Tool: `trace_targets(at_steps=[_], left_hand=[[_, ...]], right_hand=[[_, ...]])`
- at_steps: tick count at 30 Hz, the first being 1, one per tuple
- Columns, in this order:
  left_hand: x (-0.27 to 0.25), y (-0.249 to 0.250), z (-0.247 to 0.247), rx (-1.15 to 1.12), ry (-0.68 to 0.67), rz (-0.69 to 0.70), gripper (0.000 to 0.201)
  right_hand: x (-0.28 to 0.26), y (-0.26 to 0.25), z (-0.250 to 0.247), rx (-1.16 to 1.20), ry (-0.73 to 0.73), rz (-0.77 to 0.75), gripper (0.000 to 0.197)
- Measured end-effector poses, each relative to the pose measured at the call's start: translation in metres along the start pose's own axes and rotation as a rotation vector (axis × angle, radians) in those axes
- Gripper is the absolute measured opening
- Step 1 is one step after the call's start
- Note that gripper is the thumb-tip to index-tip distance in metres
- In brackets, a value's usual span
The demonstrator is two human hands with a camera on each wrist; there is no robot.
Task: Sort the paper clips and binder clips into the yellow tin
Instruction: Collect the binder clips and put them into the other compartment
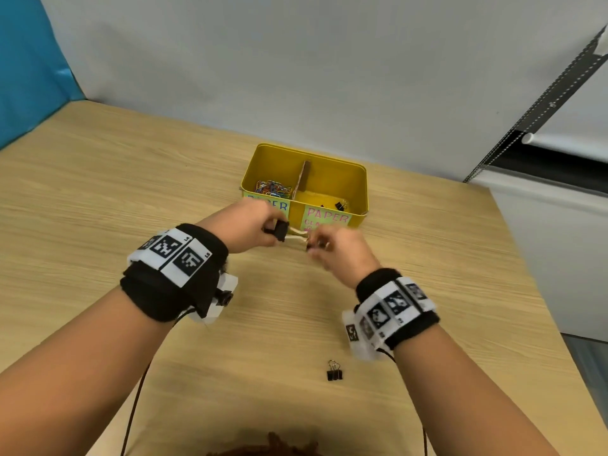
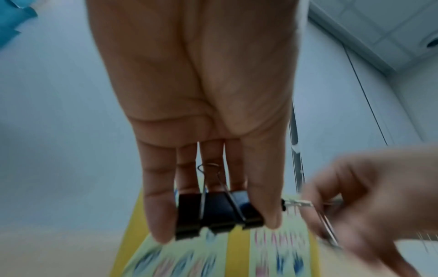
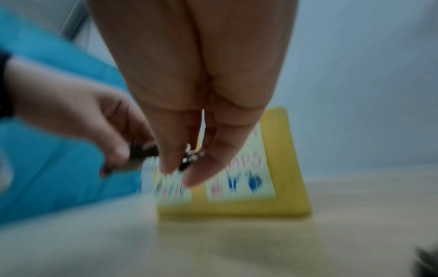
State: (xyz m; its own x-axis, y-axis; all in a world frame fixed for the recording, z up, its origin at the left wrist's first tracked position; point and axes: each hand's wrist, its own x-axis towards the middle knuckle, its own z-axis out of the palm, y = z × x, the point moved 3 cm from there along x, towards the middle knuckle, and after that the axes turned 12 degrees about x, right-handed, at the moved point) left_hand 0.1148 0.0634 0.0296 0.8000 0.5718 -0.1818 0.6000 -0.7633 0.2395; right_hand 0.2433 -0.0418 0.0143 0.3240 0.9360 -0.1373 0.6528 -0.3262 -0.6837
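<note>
Sorting looks partly done. Just past both hands sits the yellow tin (image 1: pixel 357 189), with a divider down its middle. Its side past the left hand holds a pile of colored paper clips (image 1: pixel 273 188). Its side past the right hand holds a few small black binder clips (image 1: pixel 339 204). One more small binder clip (image 1: pixel 334 372) lies on the table (image 1: pixel 98 199), close to the person, near the right wrist. I think this one and the two clips in the hands are what is left to put away.

Now the hands, from left to right. The left hand (image 1: pixel 251 230) holds a big black binder clip (image 2: pixel 219 210). The thumb and a finger pinch its two ends, and the other fingers lie nearly straight behind its wire handles. It is up in the air, just in front of the tin.

Between the two hands there is something pale (image 1: pixel 297 239). It looks like it runs from one clip to the other, but I cannot tell what it is.

The right hand (image 1: pixel 342 250) is near the left hand, with a small gap between them. Its fingertips pinch a small dark clip with a shiny wire part (image 3: pixel 190 157). The picture is blurry there, so I cannot tell much more. I think the hands are pulling the two clips apart so they can be dropped in the tin.
</note>
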Motion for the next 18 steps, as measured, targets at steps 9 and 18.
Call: trace_targets(at_steps=[9, 18], left_hand=[[0.042, 0.041, -0.060, -0.107, 0.355, 0.029, 0.045], [0.064, 0.070, -0.043, 0.135, 0.254, -0.044, 0.069]], right_hand=[[0.048, -0.018, -0.080, 0.096, 0.414, -0.014, 0.026], [-0.006, 0.037, -0.101, 0.244, 0.495, 0.061, 0.014]])
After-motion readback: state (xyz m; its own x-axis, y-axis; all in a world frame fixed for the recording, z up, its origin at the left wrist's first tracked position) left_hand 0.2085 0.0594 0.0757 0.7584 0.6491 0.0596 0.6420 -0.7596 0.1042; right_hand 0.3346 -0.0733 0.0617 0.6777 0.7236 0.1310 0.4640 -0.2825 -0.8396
